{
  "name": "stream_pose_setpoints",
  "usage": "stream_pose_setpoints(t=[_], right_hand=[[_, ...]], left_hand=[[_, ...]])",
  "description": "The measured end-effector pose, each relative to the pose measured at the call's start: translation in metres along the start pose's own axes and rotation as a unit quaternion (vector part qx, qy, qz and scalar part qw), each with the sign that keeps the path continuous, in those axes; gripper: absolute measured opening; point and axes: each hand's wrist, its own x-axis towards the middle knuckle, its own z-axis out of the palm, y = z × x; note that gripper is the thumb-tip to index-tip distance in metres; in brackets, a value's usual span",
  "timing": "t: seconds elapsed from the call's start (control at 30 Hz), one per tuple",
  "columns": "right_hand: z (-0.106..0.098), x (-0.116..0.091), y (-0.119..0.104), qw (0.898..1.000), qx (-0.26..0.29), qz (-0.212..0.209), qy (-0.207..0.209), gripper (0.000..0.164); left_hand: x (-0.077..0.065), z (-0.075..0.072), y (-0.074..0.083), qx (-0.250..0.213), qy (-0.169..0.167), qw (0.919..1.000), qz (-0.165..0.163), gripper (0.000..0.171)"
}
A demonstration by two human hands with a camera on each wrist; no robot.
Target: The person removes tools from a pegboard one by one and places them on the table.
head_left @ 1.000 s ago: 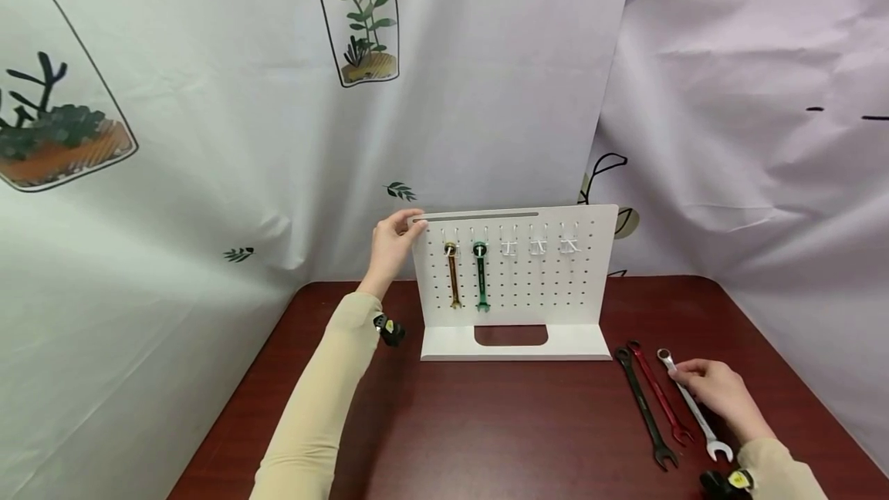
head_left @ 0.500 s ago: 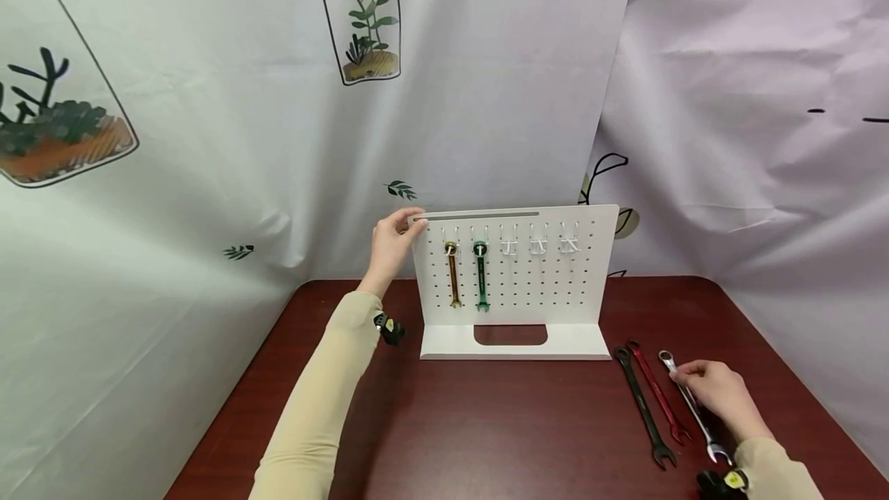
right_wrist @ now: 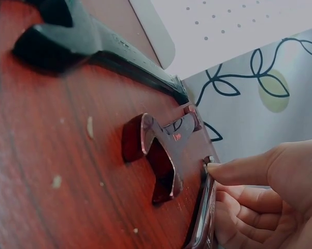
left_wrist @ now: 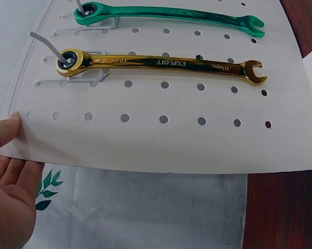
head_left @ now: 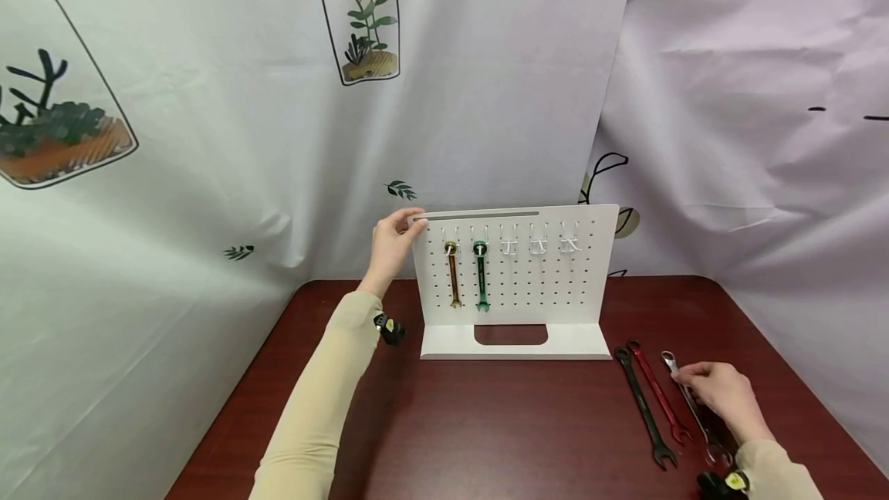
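Right hand: thumb and fingers nearly together, parted only by the silver wrench they pinch, close to its ring end
Silver wrench place: right side of the counter, just right of the red wrench; flat or slightly raised, I cannot tell
Silver wrench axis: slanting, ring end pointing away from the person and a little left, far end near the right sleeve
Left hand: thumb on the front of the board, fingers behind, pinching its upper left corner
Red wrench and black wrench: side by side on the counter, slanting much the same way, open ends nearer the person
Gold wrench and green wrench: hung by their rings on the board's hooks, long axes near vertical, open ends down
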Motion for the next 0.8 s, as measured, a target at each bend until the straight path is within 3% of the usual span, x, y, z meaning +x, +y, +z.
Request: stream_pose_setpoints(t=[0.57,0.8], right_hand=[[-0.0022,0.0001,-0.0007,0.999,0.034,-0.001,0.002,0.043],[-0.0052,-0.0052,-0.0003,0.999,0.052,-0.008,-0.006,0.055]], left_hand=[[-0.0008,-0.0012,0.0014,0.003,-0.001,1.0,-0.003,0.032],[-0.0015,-0.0013,0.0008,0.002,-0.005,1.0,0.001,0.032]])
